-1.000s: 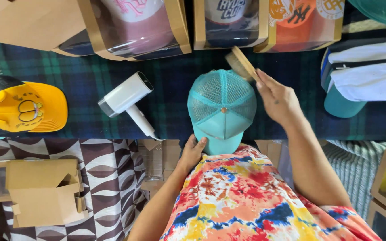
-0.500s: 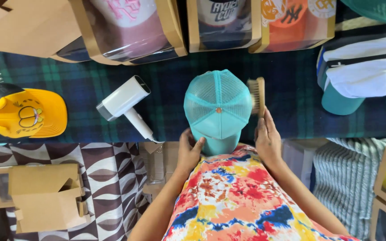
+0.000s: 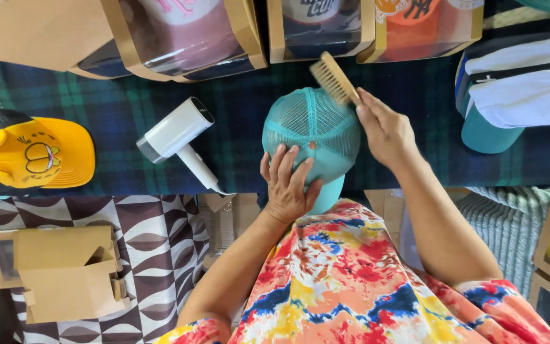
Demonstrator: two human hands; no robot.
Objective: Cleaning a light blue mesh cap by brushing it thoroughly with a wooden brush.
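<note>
Left hand [image 3: 288,185] fingers spread flat on teal cap [image 3: 313,127]; right hand [image 3: 383,130] fingers gripping wooden brush [image 3: 333,78]

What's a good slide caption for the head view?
Right hand brushes teal mesh cap with wooden brush; left hand steadies it.

White hair dryer [image 3: 176,135]; yellow cap [image 3: 39,156]; cardboard box [image 3: 68,274]; white caps [image 3: 526,95].
</note>
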